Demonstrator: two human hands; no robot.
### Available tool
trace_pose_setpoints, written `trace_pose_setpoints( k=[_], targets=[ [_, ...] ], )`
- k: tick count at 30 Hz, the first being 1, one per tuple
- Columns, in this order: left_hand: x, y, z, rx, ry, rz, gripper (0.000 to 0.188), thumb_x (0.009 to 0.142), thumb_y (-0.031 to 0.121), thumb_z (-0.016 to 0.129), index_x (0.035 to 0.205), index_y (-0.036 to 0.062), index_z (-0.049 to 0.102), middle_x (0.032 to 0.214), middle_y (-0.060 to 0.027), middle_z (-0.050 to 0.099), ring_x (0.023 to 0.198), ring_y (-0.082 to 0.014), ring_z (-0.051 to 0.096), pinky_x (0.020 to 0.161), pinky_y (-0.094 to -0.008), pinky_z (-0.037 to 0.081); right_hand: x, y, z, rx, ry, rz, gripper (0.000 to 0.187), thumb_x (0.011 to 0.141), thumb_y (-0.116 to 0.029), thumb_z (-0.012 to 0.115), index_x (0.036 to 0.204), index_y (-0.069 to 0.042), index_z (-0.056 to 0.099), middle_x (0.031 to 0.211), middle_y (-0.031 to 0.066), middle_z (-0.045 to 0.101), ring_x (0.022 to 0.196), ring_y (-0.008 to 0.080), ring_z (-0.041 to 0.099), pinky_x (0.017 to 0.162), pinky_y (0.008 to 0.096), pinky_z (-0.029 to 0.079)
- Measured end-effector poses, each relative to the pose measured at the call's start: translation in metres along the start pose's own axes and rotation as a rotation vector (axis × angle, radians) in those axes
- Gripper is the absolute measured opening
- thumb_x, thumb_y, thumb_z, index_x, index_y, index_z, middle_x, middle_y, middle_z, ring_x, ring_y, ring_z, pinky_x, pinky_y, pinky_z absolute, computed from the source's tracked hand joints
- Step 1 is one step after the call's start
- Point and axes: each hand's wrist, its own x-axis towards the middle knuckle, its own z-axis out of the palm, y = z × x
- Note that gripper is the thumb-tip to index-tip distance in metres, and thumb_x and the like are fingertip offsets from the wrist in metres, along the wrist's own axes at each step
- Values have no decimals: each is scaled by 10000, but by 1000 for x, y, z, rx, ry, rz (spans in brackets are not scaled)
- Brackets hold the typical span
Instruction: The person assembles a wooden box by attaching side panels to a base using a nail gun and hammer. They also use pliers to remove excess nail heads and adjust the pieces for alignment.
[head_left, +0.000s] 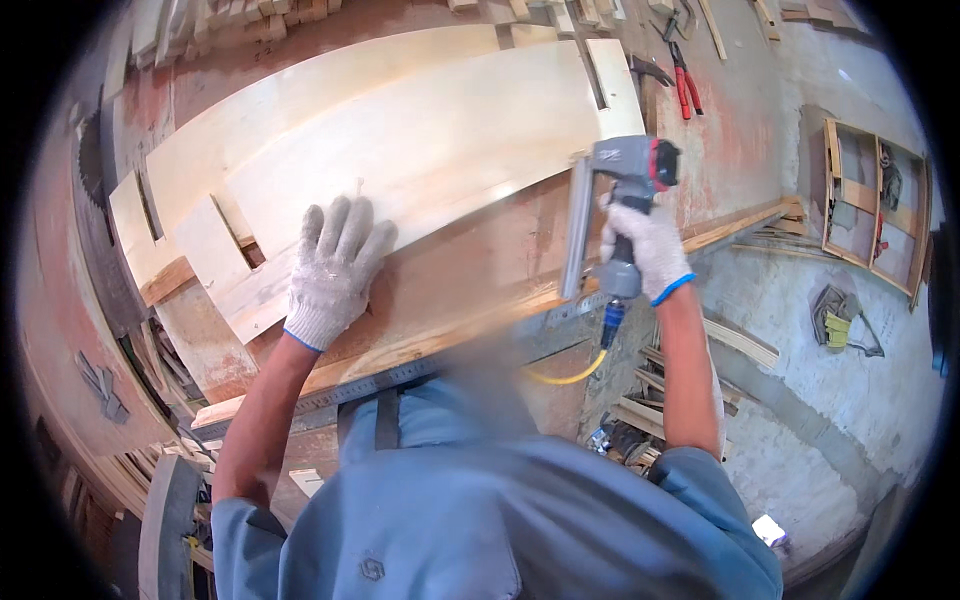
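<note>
Two pale plywood panels lie overlapped on the worktable; the upper plywood panel [440,130] has slots cut near its ends, and the lower plywood panel [270,85] shows beyond its far edge. My left hand [338,262], in a white knitted glove, rests flat on the upper panel's near edge with fingers spread. In my gloved right hand [648,240] is a grey pneumatic nail gun [622,165], gripped by its handle. It is held up at the right of the panels, slightly blurred, with a yellow air hose [570,378] running from its base.
A hammer [650,70] and red-handled pliers [686,85] lie on the table beyond the nail gun. Wood offcuts [230,15] are piled at the far edge. A steel ruler [390,382] runs along the near edge. At right, a wooden frame [875,258] stands on the floor.
</note>
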Motion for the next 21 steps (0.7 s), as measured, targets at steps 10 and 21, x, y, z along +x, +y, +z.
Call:
trace_pose_setpoints(
  k=[10, 21],
  targets=[
    [6, 0, -19, -52, 68, 9, 588, 791, 77, 739, 1362, 123, 608, 1472, -195, 545, 1426, -416, 477, 1202, -609, 350, -50, -15, 54, -156, -108, -74, 257, 907, -137, 669, 1126, -1, 671, 718, 56, 634, 592, 148, 620, 581, 318, 526],
    [-15, -19, 2, -692, 455, -310, 464, 1062, 127, 559, 1512, 15, 544, 1532, -204, 571, 1435, -395, 519, 1228, -479, 384, -75, -3, 103, -291, -133, -12, 196, 893, -184, 710, 996, -18, 700, 685, 39, 652, 597, 132, 618, 606, 322, 515]
  ],
)
